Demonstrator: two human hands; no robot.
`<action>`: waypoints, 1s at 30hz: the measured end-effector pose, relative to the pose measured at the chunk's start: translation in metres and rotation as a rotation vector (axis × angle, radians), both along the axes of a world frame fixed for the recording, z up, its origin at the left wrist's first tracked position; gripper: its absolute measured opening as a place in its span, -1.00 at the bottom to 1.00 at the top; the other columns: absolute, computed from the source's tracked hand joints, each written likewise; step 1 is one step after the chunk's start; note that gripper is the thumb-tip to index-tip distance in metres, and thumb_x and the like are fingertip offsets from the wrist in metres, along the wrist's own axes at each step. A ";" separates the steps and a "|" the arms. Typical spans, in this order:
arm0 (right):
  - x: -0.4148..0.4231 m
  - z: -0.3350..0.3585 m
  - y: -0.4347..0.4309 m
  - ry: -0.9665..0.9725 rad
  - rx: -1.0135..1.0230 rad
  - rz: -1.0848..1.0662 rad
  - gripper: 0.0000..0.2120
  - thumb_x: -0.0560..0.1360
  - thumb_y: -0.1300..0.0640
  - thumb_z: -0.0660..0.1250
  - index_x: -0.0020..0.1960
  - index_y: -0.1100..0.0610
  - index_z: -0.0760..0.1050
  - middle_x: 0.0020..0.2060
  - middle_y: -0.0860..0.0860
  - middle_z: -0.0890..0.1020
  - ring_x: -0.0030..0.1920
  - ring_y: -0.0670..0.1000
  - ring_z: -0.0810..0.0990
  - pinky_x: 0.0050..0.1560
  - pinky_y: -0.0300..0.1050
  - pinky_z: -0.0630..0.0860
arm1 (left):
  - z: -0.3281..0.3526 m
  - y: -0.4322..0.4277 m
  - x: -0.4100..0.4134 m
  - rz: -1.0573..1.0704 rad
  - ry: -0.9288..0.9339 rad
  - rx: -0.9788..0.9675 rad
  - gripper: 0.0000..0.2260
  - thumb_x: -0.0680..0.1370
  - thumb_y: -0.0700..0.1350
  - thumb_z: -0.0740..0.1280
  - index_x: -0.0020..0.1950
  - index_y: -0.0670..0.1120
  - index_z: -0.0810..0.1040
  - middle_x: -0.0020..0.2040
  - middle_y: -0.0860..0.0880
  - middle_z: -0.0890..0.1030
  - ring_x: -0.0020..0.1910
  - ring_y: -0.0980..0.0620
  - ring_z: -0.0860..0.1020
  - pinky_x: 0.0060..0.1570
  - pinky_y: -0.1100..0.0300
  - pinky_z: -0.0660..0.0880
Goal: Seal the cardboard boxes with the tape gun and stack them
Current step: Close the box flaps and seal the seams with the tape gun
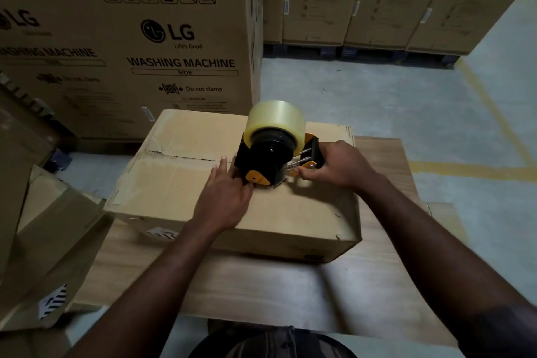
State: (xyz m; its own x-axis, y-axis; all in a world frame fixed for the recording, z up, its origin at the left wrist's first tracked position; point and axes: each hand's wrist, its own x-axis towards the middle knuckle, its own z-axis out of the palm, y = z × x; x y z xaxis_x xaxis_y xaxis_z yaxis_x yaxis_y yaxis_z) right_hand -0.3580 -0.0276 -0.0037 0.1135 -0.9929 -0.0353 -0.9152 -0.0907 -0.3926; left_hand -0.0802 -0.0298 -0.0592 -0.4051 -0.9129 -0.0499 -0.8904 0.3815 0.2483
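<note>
At frame centre, cardboard box (162,186) on desk (261,285): likely light, walls soft, dented; best hold by bottom edges. On its seam, tape gun (276,154), rigid: right hand (334,166) grips handle, left hand (229,195) pinches gun front.

A tall washing machine carton (130,46) blocks the far left, leaning boxes (43,227) crowd the left; bare counter (232,293) lies near, open floor (421,113) right.
</note>
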 end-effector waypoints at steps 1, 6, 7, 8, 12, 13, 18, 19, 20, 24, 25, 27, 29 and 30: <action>-0.001 -0.001 0.000 -0.006 -0.006 0.006 -0.44 0.33 -0.47 0.33 0.03 -0.02 0.62 -0.21 -0.06 0.68 -0.15 0.01 0.61 -0.19 -0.09 0.50 | 0.000 0.000 0.001 -0.003 0.010 -0.011 -0.55 0.70 0.05 0.02 0.45 -0.13 0.46 0.61 -0.05 0.21 0.62 -0.15 0.00 0.59 -0.05 -0.02; -0.003 -0.002 0.001 0.007 -0.023 0.017 -0.53 0.39 -0.43 0.37 -0.04 -0.03 0.58 -0.28 -0.09 0.61 -0.21 0.00 0.58 -0.25 -0.11 0.44 | 0.000 0.000 0.004 0.037 0.100 -0.024 -0.57 0.67 0.05 0.10 0.53 0.00 0.37 0.55 -0.03 0.33 0.61 -0.05 0.07 0.57 0.01 0.04; -0.007 -0.001 0.003 0.018 -0.027 0.022 -0.54 0.40 -0.42 0.38 -0.03 -0.03 0.58 -0.28 -0.09 0.61 -0.21 0.00 0.58 -0.24 -0.11 0.44 | 0.000 0.001 0.004 0.049 0.112 -0.023 -0.55 0.67 0.07 0.10 0.57 0.03 0.30 0.57 -0.02 0.31 0.61 -0.04 0.08 0.57 0.01 0.04; -0.013 0.000 0.005 0.023 -0.021 0.021 -0.52 0.39 -0.42 0.37 -0.03 -0.02 0.58 -0.26 -0.09 0.62 -0.21 -0.01 0.58 -0.24 -0.11 0.47 | -0.001 0.000 0.006 0.052 0.104 -0.023 -0.52 0.68 0.09 0.08 0.61 0.05 0.22 0.60 -0.01 0.25 0.62 -0.02 0.08 0.56 0.00 0.04; -0.061 -0.002 0.028 0.005 -0.009 -0.026 -0.41 0.27 -0.51 0.24 -0.07 -0.03 0.59 -0.27 -0.09 0.65 -0.24 -0.05 0.60 -0.23 -0.11 0.53 | -0.005 -0.003 0.007 0.055 0.036 -0.027 -0.48 0.70 0.09 0.08 0.64 0.00 0.12 0.64 0.05 0.10 0.62 0.00 0.04 0.56 0.02 0.00; -0.073 -0.004 0.035 -0.027 -0.008 -0.044 -0.44 0.27 -0.50 0.25 -0.08 -0.04 0.58 -0.27 -0.09 0.67 -0.24 -0.04 0.62 -0.24 -0.09 0.53 | -0.005 -0.003 0.007 0.062 0.040 -0.026 -0.48 0.70 0.09 0.08 0.64 0.01 0.12 0.64 0.05 0.09 0.62 0.00 0.04 0.56 0.03 -0.01; -0.095 -0.031 0.059 -0.343 0.022 -0.113 -0.76 0.38 -0.23 0.52 -0.07 -0.15 0.60 -0.19 -0.14 0.72 -0.15 -0.17 0.67 -0.11 0.02 0.63 | -0.004 0.005 -0.013 0.145 0.015 -0.009 -0.47 0.70 0.05 0.03 0.65 -0.10 0.08 0.65 -0.05 0.05 0.63 -0.07 -0.01 0.58 -0.04 -0.04; -0.095 -0.036 0.060 -0.377 0.008 -0.117 -0.80 0.40 -0.16 0.55 -0.04 -0.16 0.61 -0.16 -0.15 0.73 -0.11 -0.18 0.68 -0.07 0.04 0.64 | -0.002 0.009 -0.024 0.153 0.004 -0.002 -0.45 0.70 0.05 0.02 0.65 -0.14 0.05 0.65 -0.11 0.02 0.63 -0.09 -0.03 0.58 -0.04 -0.06; -0.094 -0.040 0.060 -0.395 -0.005 -0.118 -0.80 0.41 -0.13 0.56 -0.02 -0.18 0.61 -0.13 -0.17 0.73 -0.08 -0.19 0.68 -0.04 0.05 0.64 | -0.001 0.013 -0.037 0.129 0.007 0.009 -0.43 0.70 0.06 0.01 0.65 -0.17 0.01 0.65 -0.14 -0.02 0.63 -0.10 -0.06 0.59 -0.03 -0.09; -0.095 -0.046 0.058 -0.422 -0.001 -0.119 -0.82 0.41 -0.12 0.55 -0.02 -0.21 0.62 -0.11 -0.17 0.74 -0.05 -0.18 0.69 -0.02 0.11 0.64 | -0.004 0.022 -0.088 -0.125 0.064 0.025 -0.44 0.69 0.12 -0.01 0.66 -0.06 0.01 0.66 -0.08 0.00 0.63 -0.02 -0.09 0.59 0.02 -0.14; -0.095 -0.047 0.058 -0.429 -0.001 -0.120 -0.80 0.40 -0.16 0.54 -0.02 -0.17 0.64 -0.12 -0.13 0.74 -0.06 -0.14 0.70 -0.03 0.13 0.64 | -0.005 0.021 -0.093 -0.152 0.074 0.022 -0.44 0.69 0.15 -0.03 0.65 -0.04 0.06 0.65 -0.07 0.06 0.63 -0.01 -0.08 0.59 0.01 -0.11; -0.096 -0.047 0.058 -0.445 -0.006 -0.130 -0.67 0.36 -0.27 0.51 0.00 -0.09 0.67 -0.13 -0.06 0.75 -0.07 -0.05 0.71 -0.05 0.19 0.63 | -0.009 0.018 -0.092 -0.166 0.072 0.009 -0.43 0.66 0.21 -0.07 0.63 0.01 0.11 0.64 -0.04 0.11 0.63 0.01 -0.07 0.59 0.00 -0.07; -0.096 -0.048 0.058 -0.461 -0.016 -0.131 -0.63 0.34 -0.31 0.51 -0.01 -0.09 0.67 -0.14 -0.06 0.75 -0.08 -0.06 0.72 -0.06 0.18 0.64 | -0.011 0.016 -0.087 -0.174 0.068 0.001 -0.42 0.64 0.26 -0.11 0.63 0.08 0.09 0.65 0.02 0.10 0.63 0.04 -0.08 0.59 -0.02 -0.08; -0.096 -0.046 0.059 -0.461 -0.020 -0.137 -0.65 0.34 -0.31 0.51 -0.02 -0.11 0.67 -0.14 -0.07 0.75 -0.08 -0.07 0.72 -0.06 0.16 0.64 | -0.012 0.016 -0.086 -0.177 0.072 0.002 -0.43 0.64 0.27 -0.11 0.63 0.11 0.06 0.65 0.03 0.08 0.63 0.06 -0.08 0.58 -0.03 -0.10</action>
State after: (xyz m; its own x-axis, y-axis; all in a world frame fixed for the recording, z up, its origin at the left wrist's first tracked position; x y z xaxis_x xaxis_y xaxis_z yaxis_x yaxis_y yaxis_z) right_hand -0.4537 0.0315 -0.0495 -0.0188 -0.9998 0.0074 -0.6499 0.0067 -0.7600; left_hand -0.1657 -0.0139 -0.0711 -0.5620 -0.8270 -0.0170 -0.7892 0.5299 0.3104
